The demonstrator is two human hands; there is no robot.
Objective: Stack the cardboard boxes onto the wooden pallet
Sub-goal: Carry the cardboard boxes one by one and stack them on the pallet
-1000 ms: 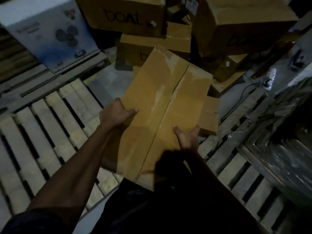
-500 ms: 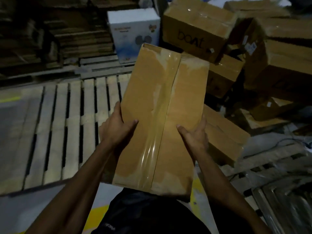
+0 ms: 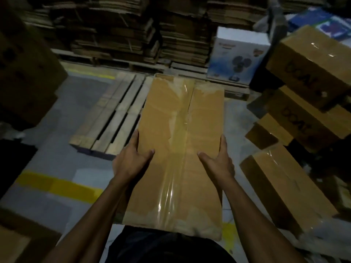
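I hold the box (image 3: 180,149) chest-high over the floor, short of the pallet (image 3: 114,118). Left hand (image 3: 131,160) and right hand (image 3: 218,160) clamp its long sides, thumbs on top. It looks stiff and moderately heavy; the glossy tape is probably slick, so I grip bare cardboard.

Long taped box held in both hands, wooden pallet ahead.

I hold the long cardboard box (image 3: 180,149) lengthwise in front of me, clear tape running down its top seam. My left hand (image 3: 131,160) takes its left edge and my right hand (image 3: 218,162) its right edge, thumbs lying on top. The wooden pallet (image 3: 115,118) lies on the floor beyond, partly hidden behind the box. To my right is a heap of brown boxes (image 3: 307,95), with a white fan box (image 3: 237,56) behind.
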